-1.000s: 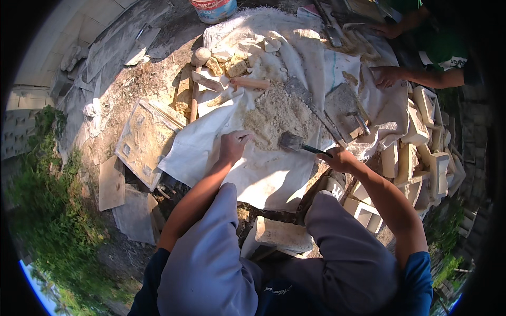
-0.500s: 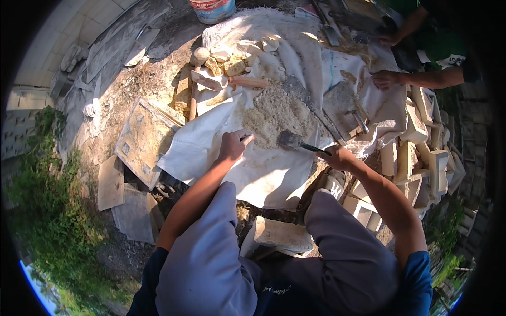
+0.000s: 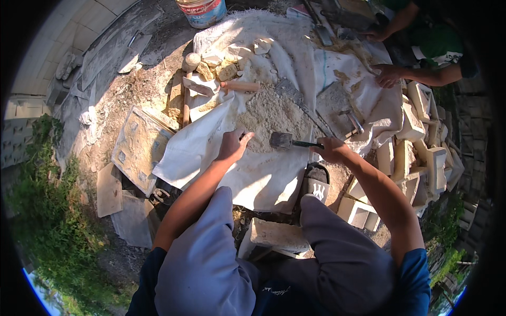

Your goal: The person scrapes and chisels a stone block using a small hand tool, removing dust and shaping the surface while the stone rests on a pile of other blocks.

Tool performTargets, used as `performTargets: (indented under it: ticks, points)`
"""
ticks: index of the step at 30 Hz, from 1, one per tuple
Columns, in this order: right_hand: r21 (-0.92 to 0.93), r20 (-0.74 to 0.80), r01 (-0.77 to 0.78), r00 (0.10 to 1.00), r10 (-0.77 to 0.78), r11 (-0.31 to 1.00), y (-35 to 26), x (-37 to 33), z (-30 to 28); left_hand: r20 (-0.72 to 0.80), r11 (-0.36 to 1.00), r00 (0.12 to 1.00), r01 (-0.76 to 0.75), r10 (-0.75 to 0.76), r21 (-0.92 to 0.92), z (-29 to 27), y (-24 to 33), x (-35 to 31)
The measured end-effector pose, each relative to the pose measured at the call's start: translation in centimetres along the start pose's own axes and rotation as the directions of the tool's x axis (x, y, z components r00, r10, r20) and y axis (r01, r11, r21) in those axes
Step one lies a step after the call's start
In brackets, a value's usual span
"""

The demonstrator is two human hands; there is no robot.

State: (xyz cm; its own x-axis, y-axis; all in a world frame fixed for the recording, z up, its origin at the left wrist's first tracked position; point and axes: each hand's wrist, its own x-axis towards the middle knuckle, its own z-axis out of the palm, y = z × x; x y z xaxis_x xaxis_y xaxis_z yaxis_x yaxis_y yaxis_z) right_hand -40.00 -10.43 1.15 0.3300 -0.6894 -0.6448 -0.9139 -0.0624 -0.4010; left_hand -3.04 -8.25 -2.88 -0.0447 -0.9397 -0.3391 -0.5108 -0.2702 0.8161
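Observation:
My right hand grips the dark green handle of a hammer with a square, dusty grey head. The head hovers over or rests on the near edge of a pile of pale crushed rubble; I cannot tell which. My left hand is closed at the pile's left edge, fingers pinched together. Something small and dark shows at its fingertips, too hidden to name. Under the pile spreads a white woven sheet. Beyond it lie a trowel and a tool with a reddish wooden handle.
Another person's hand reaches over the sheet at the far right. Pale hollow blocks are stacked to the right, and one block stands between my legs. A crusted flat board lies left, a paint bucket at the back.
The hammer head has shifted slightly left, and its handle is more level. My left hand stays near the same spot. The whole view has tilted a little.

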Motion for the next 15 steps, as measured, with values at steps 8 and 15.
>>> performTargets:
  ticks: [8,15]
  points:
    - [-0.017,0.02,0.052,0.998,-0.052,0.998,1.6,1.1,0.1,-0.057,0.997,0.995,-0.077,0.077,0.007,0.5,0.9,1.5]
    - [-0.004,0.108,0.019,0.994,-0.019,1.0,1.0,1.9,-0.4,-0.043,0.995,0.998,0.059,-0.056,0.077,0.9,-0.3,3.4]
